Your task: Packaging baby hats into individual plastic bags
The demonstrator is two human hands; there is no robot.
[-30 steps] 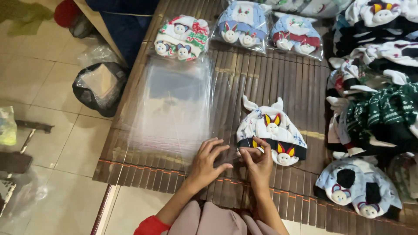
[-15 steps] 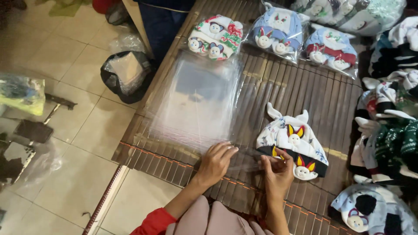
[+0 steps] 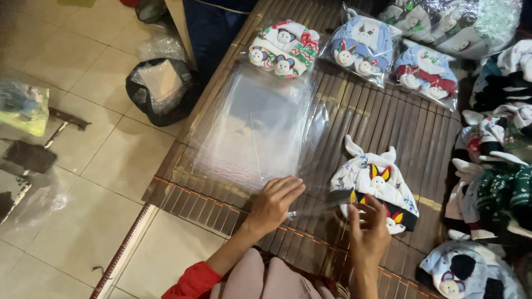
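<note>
A red sleeve (image 3: 195,279) on the left arm, pinkish trousers (image 3: 266,279) below
</note>
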